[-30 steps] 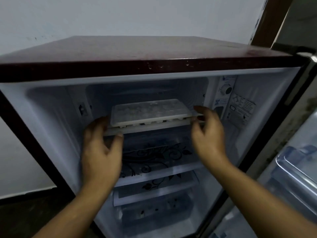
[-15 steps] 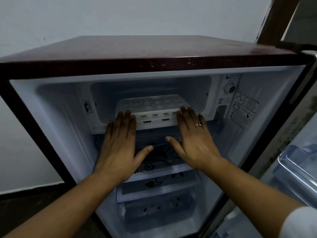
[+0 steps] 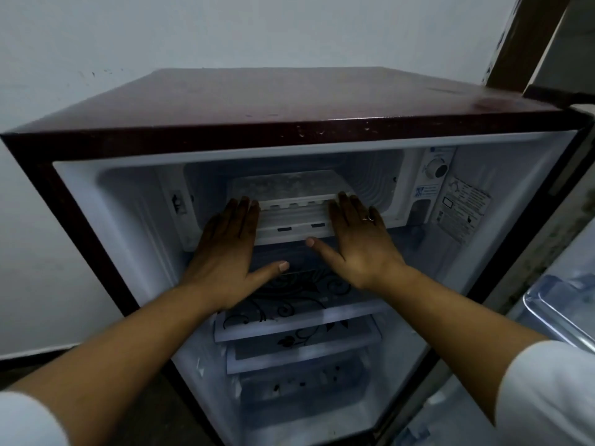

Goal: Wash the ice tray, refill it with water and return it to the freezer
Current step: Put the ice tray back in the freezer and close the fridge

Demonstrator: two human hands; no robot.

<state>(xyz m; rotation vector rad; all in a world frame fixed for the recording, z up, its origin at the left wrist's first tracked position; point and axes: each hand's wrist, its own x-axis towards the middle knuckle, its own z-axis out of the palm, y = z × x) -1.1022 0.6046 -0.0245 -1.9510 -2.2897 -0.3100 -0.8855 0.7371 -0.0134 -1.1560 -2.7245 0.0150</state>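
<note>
The white ice tray (image 3: 289, 186) lies flat deep inside the freezer compartment (image 3: 370, 175) at the top of the open dark-red fridge (image 3: 289, 101). A white flap or drawer front (image 3: 291, 220) sits just below the tray's near edge. My left hand (image 3: 225, 252) lies flat with fingers stretched, its fingertips against the left end of that front edge. My right hand (image 3: 357, 243), with a ring on it, presses flat at the right end. Neither hand grips anything; thumbs stick out below.
Glass shelves with a black floral print (image 3: 299, 304) sit below the freezer. A round thermostat dial (image 3: 438, 169) and stickers are on the right inner wall. The open door with a clear bin (image 3: 560, 313) stands at the right. A white wall is behind.
A second ago both hands held the tray at the compartment's mouth. The tray has since slid back into the freezer, and the hands have flattened against its front edge.
</note>
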